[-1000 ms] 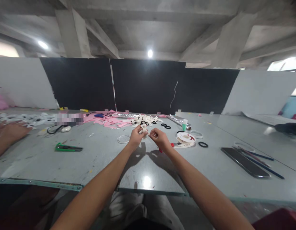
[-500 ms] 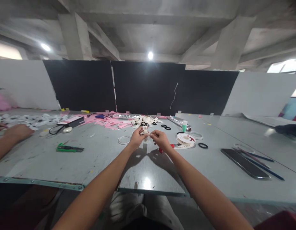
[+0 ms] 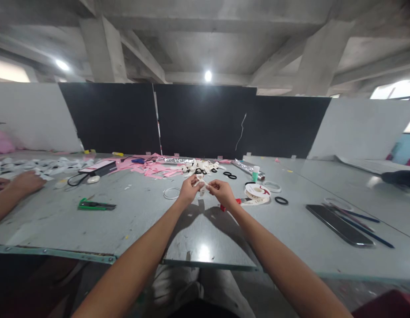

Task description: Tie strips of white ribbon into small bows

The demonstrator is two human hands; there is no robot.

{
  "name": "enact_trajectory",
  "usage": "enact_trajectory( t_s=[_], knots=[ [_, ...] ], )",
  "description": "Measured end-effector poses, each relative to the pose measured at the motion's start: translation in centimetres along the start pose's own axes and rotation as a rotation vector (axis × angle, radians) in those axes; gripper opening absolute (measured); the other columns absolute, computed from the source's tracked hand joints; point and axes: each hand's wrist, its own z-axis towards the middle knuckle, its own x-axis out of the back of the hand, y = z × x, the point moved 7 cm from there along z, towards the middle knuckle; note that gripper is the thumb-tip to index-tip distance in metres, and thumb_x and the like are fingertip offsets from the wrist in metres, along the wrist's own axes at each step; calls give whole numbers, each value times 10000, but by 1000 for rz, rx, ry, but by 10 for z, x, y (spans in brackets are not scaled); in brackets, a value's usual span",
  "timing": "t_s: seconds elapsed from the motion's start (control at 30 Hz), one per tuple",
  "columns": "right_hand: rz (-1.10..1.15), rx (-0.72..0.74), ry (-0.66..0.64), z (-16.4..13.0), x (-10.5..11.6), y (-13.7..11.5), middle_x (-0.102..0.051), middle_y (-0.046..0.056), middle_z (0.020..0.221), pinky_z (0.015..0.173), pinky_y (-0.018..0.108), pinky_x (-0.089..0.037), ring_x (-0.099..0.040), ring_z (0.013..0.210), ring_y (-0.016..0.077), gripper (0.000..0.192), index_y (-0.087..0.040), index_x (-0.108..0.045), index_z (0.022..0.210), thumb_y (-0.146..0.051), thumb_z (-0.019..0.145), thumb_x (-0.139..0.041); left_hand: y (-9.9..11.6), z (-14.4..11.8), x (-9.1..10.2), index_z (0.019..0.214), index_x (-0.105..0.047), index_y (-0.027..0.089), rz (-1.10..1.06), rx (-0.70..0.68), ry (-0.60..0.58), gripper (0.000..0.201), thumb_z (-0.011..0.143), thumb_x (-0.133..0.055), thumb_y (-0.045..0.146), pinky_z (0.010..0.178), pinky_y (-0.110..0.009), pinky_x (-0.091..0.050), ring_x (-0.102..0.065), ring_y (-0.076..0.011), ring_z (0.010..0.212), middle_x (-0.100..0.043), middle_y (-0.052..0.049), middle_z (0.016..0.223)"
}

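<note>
My left hand (image 3: pixel 188 191) is closed, pinching a short cream ribbon (image 3: pixel 202 191) above the table. My right hand (image 3: pixel 221 191) also pinches the ribbon, its fingertips close to the left ones. Part of the ribbon hangs down between the two hands. Under my right wrist lies a red-handled tool (image 3: pixel 222 207), mostly hidden. To its right, a white ribbon spool (image 3: pixel 257 190) has a printed tail lying loose. Behind my hands sits a heap of cream ribbon bows (image 3: pixel 201 166) with black rings among them.
A green box cutter (image 3: pixel 96 205) lies at left, and a phone (image 3: pixel 339 225) beside pens at right. Further back are a glue stick (image 3: pixel 255 173), pink strips (image 3: pixel 148 169) and a black box (image 3: pixel 98 168). Another person's hand (image 3: pixel 26 183) works at far left.
My fingers have shifted slightly on the ribbon, and more of its hanging part now shows between my hands. The objects on the table stay where they were.
</note>
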Motion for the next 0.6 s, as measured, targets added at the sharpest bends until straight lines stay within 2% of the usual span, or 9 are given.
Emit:
enact_trajectory(
  t_s=[0.13,0.23,0.47,0.6],
  knots=[
    [-79,30,50,0,4,-4,-574,-4,574,539,228,-370,-482,545,113,256,-147,-651,745,-395,714,-598,-5,-1,-2,954,-580,147,-55,66,-4,393,685,-691,410,561,-193,-470,-571,-127,724,-606,-31,829],
    [-125,55,31,1,3,-7,-552,-14,566,536,225,-354,-452,531,104,238,-140,-676,767,-350,705,-583,-8,-1,-1,922,-594,157,-75,94,7,390,682,-677,453,513,-199,-469,-534,-105,618,-560,9,725],
    [-199,137,16,2,3,-9,-538,-19,589,567,229,-360,-444,551,110,256,-153,-700,847,-240,687,-521,-7,0,0,938,-616,145,-136,113,13,427,662,-699,461,524,-219,-473,-530,-99,559,-568,18,665],
    [-201,159,29,-1,5,-12,-514,-27,582,559,225,-352,-435,547,111,206,-166,-673,832,-260,713,-534,-5,-3,-3,972,-608,145,-164,112,3,451,647,-724,435,571,-235,-501,-556,-105,602,-595,9,710]
  ],
)
